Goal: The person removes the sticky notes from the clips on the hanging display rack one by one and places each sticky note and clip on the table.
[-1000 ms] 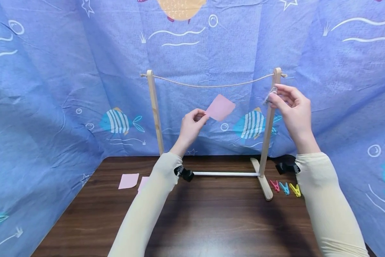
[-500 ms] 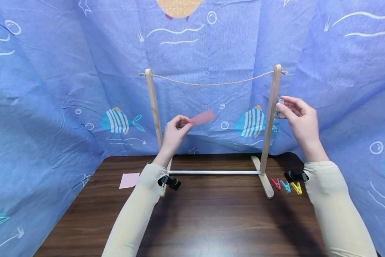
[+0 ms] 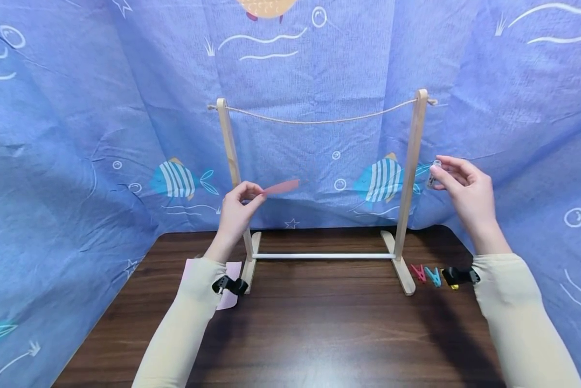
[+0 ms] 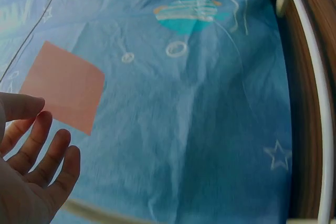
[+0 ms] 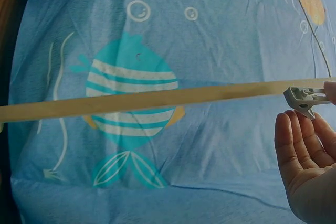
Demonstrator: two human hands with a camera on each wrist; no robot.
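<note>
My left hand (image 3: 237, 213) pinches a square sheet of pink paper (image 3: 283, 187) by one corner between thumb and forefinger. It is seen nearly edge-on in the head view and flat in the left wrist view, where the paper (image 4: 65, 85) shows its face. With thumb and fingertips my right hand (image 3: 471, 196) holds a pale grey clothespin (image 5: 302, 98), just right of the wooden stand's right post (image 3: 410, 172). Between the posts sags a thin rope (image 3: 315, 123), with nothing hanging on it. Both hands are below the rope's height in the head view.
On the dark wooden table (image 3: 319, 323) lie more pink sheets (image 3: 231, 300), partly behind my left sleeve. Right of the stand's foot are a red clothespin (image 3: 419, 273), a blue clothespin (image 3: 433, 276) and a partly hidden yellow one. A white bar (image 3: 319, 256) joins the stand's feet.
My left hand has moved left and down with the pink paper, which has turned nearly edge-on. The right hand has moved right and down with the clothespin, past the right post.
</note>
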